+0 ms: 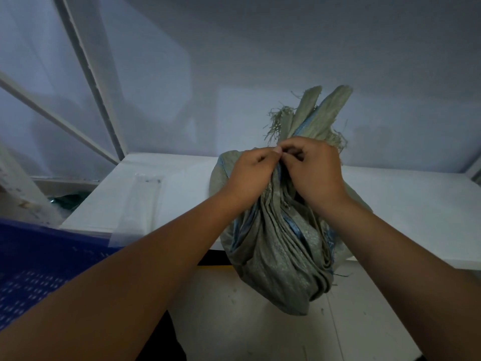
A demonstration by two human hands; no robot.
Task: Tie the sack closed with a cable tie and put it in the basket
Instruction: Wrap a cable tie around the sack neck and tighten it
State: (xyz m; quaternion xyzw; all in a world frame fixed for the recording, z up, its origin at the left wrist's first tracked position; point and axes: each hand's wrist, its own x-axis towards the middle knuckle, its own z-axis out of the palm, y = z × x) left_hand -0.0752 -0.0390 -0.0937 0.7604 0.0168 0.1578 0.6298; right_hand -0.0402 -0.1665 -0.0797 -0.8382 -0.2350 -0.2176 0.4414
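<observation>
Both hands pinched together on the gathered neck of the sack (276, 246): left hand (250, 173) and right hand (312, 170) meet fingertip to fingertip there, likely bunching the cloth tight for the cable tie, though no tie is visible in the fingers, so I can't tell if it's on. Sack sits on the near edge of the white desk (161, 178), belly hanging over it, frayed mouth sticking up above the hands. Blue basket (39, 269) sits low off the desk's left corner, well apart from the sack; a clear packet (145, 194) lies on the desk's left part.
</observation>
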